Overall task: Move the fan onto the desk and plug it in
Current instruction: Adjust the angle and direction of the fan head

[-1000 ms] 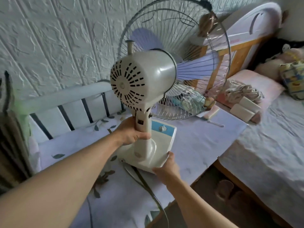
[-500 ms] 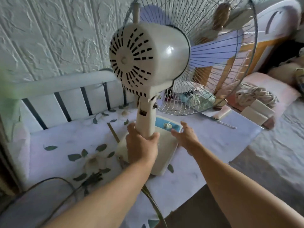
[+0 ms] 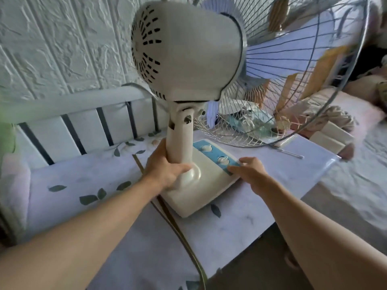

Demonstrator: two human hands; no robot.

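Note:
A cream table fan [image 3: 188, 59] with pale blue blades and a wire cage stands with its base [image 3: 201, 191] flat on the desk [image 3: 261, 214], which wears a white cloth printed with leaves. My left hand [image 3: 165, 168] is wrapped around the bottom of the fan's neck. My right hand [image 3: 249, 170] lies on the base's right edge, fingers by the blue control panel and its two knobs. The fan's olive cord [image 3: 180, 233] trails from under the base toward me and off the desk's front edge. Its plug is out of view.
A white rail with dark slats [image 3: 83, 126] borders the desk's back, under a textured white wall. A bed [image 3: 345, 195] with pillows and bundled cloth lies right of the desk. Small items sit behind the fan cage on the desk's far end.
The fan has come nearer and lower, and its base now rests on the desk. My right hand went from under the base's front corner to its right edge. My left hand slid down the neck.

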